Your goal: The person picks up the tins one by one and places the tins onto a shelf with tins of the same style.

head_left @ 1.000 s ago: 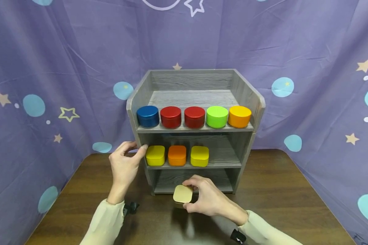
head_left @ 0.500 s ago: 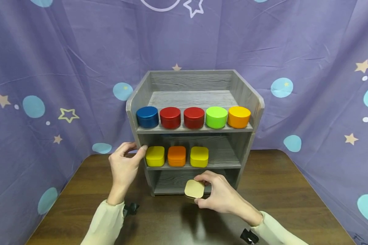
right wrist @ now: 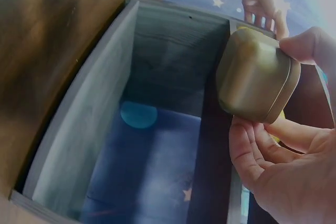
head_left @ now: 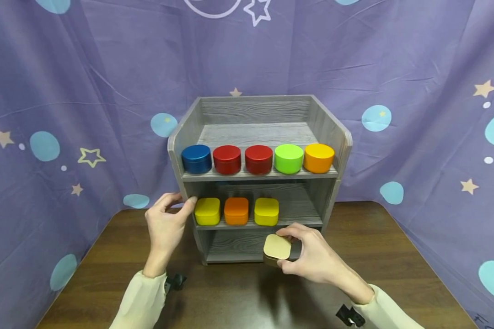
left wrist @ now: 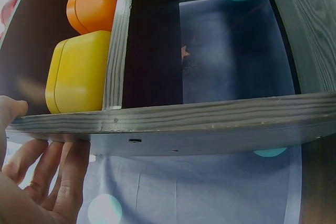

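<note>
My right hand point(head_left: 314, 256) pinches a gold square tin with rounded corners point(head_left: 277, 246) between thumb and fingers, in front of the shelf's lowest opening. In the right wrist view the thumb lies on one side of the gold tin and the fingers on the other. At the left side panel of the grey wooden shelf unit point(head_left: 257, 111), my left hand point(head_left: 166, 224) holds on, thumb at the front edge and fingers point(left wrist: 71, 182) along the outer face. On the middle shelf stand a yellow square tin point(head_left: 207, 211), an orange one point(head_left: 236, 211) and another yellow one point(head_left: 266, 211).
A row of round tins lines the top shelf: blue point(head_left: 196, 160), two red, light green point(head_left: 288, 159) and orange-yellow point(head_left: 319, 158). The unit stands on a brown wooden table point(head_left: 222, 297). A purple curtain point(head_left: 119, 73) with stars hangs behind.
My right hand has carried the gold tin to the right and slightly up, from the middle of the lowest opening toward its right part. The left hand stays on the side panel.
</note>
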Available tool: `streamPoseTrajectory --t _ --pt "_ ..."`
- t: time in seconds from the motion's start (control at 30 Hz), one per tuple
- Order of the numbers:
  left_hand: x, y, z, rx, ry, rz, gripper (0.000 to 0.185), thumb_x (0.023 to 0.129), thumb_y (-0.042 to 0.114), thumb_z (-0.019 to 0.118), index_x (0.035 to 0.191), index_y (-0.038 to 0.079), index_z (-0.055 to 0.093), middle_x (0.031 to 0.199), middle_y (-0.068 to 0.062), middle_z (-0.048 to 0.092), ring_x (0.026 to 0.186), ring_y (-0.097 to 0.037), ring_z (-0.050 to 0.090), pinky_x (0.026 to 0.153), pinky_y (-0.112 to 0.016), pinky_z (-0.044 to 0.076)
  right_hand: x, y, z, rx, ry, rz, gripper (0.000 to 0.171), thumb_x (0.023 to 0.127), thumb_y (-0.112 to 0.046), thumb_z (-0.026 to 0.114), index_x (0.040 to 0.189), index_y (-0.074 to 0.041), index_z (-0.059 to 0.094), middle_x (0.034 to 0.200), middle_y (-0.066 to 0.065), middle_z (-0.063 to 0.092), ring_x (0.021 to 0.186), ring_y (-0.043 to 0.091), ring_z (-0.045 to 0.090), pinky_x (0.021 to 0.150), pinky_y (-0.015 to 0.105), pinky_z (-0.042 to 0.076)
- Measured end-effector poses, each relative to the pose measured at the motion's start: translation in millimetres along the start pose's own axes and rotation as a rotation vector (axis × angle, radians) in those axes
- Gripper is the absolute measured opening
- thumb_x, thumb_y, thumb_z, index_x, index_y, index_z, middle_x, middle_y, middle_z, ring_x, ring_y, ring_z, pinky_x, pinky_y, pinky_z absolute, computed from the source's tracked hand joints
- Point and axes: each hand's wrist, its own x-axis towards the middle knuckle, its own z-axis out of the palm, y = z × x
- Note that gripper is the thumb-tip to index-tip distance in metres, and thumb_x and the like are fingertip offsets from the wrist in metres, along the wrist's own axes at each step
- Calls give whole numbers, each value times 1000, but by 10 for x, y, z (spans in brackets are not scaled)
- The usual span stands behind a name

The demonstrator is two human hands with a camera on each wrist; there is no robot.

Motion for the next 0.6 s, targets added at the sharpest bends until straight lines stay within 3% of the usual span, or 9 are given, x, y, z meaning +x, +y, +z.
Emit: streamPoseTrajectory --t 0.6 --pt "-6 -6 -4 22 -3 15 18 85 8 91 91 -6 81 86 -20 75 77 15 64 73 -4 52 17 2 -358 -74 123 55 50 71 -16 92 118 -13 78 108 -8 76 93 8 65 84 27 56"
